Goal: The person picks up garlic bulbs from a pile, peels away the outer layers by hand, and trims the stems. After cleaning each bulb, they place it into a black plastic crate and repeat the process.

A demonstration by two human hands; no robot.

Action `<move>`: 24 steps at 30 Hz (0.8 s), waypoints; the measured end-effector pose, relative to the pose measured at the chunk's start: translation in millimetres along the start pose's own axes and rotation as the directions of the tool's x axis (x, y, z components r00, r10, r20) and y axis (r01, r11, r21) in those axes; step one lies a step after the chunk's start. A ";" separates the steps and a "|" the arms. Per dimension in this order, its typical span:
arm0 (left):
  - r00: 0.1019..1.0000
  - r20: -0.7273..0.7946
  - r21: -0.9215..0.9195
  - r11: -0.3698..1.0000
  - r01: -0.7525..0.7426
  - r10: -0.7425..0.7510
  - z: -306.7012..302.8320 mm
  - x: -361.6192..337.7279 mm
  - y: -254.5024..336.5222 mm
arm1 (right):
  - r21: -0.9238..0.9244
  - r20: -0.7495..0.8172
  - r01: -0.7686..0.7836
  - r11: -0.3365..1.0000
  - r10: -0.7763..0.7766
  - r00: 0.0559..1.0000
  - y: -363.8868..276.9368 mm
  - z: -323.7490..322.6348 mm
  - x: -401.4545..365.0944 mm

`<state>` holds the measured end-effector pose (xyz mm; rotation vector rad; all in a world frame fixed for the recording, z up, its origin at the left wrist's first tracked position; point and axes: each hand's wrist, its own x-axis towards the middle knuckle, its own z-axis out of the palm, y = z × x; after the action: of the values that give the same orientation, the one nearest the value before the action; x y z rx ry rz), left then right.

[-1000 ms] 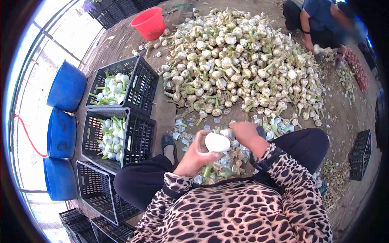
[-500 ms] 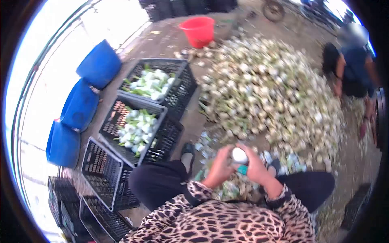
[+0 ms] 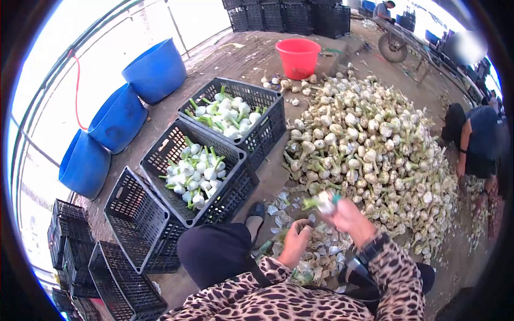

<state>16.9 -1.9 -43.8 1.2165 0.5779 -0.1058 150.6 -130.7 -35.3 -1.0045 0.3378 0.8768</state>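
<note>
My right hand is closed on a white garlic bulb with a short green stem, blurred by motion; something teal shows at its fingers. Lower and to the left, my left hand has its fingers curled, and whether anything small is between them is hidden. Beyond both hands lies a large pile of untrimmed garlic. Peeled skins litter the ground beneath the hands. On the left, one black crate and another behind it hold clean white bulbs with green stems.
Empty black crates stand at the lower left. Three blue tubs line the left side. A red basin is behind the pile. Another person crouches at the right, near a cart wheel. Stacked crates stand at the back.
The hands were together around a white bulb; now they are apart. My right hand has lifted the bulb up and right, its green stem showing. The camera view has shifted.
</note>
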 end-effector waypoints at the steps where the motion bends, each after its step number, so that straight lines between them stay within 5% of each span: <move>1: 0.999 0.010 -0.045 0.998 0.044 -0.043 0.0 -0.3 -2.0 | 0.024 0.128 0.071 0.997 -0.073 0.989 -12.6 17.7 16.0; 5: 0.996 0.088 0.100 0.995 0.015 -0.024 6.4 -2.9 7.1 | -0.044 0.305 0.194 0.980 -0.172 0.937 -57.5 127.8 0.2; 6: 0.972 0.162 -0.025 0.984 0.176 -0.170 9.0 -6.7 13.2 | -0.068 0.295 0.153 0.986 -0.127 0.947 -55.8 139.9 -3.6; 9: 0.949 0.294 0.118 0.990 0.080 -0.112 12.7 -2.4 0.0 | -0.087 0.250 -0.137 0.987 0.155 0.956 -34.6 133.6 25.2; 10: 0.963 0.269 0.071 0.997 -0.020 0.000 18.4 -6.2 -5.2 | -0.005 0.308 -0.128 0.992 0.123 0.943 -22.7 129.5 49.9; 12: 0.955 0.291 0.037 0.999 0.037 -0.046 20.8 -3.8 1.6 | 0.026 0.433 -0.070 0.997 0.052 0.900 -28.5 161.4 70.7; 13: 0.950 0.303 0.023 0.997 0.071 -0.075 21.1 -3.0 3.0 | 0.164 0.480 0.066 0.984 -0.138 0.866 -45.7 189.7 47.1; 14: 0.950 0.307 -0.002 0.998 0.070 -0.066 20.6 -2.4 1.3 | 0.195 0.621 0.112 0.974 -0.211 0.755 -41.5 195.3 87.0; 15: 0.952 0.302 -0.029 0.997 0.067 -0.055 17.5 0.2 0.6 | -0.031 0.454 0.415 0.909 -0.357 0.816 -45.2 216.4 86.3; 17: 0.964 0.265 -0.081 0.995 0.055 -0.032 12.8 4.2 -0.6 | -0.561 0.417 0.588 0.582 -0.415 0.809 -43.9 223.5 82.9; 18: 0.959 0.284 -0.033 0.999 0.022 -0.011 15.0 6.3 0.4 | -0.557 0.515 0.662 0.502 -0.416 0.749 -23.2 203.7 98.3; 19: 0.986 0.160 -0.370 0.924 0.096 -0.039 19.4 2.3 0.8 | -0.540 0.614 0.732 0.415 -0.401 0.680 -1.1 184.4 113.3; 21: 0.966 0.169 0.202 0.966 0.159 -0.194 15.7 -2.1 14.1 | -0.673 0.598 0.548 0.497 -0.070 0.798 2.8 121.6 82.8; 23: 0.909 0.304 0.206 0.952 0.228 -0.284 13.5 -3.8 10.2 | -0.713 0.428 0.353 0.605 -0.022 0.903 12.6 51.1 69.2; 24: 0.874 0.366 0.208 0.944 0.256 -0.318 12.1 -3.4 9.6 | -0.793 0.315 0.342 0.504 -0.142 0.939 29.0 9.3 76.7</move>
<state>22.0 -10.2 -31.3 1.2068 0.3945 -0.6486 174.9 -78.9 -94.8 -1.7951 -0.4930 0.8713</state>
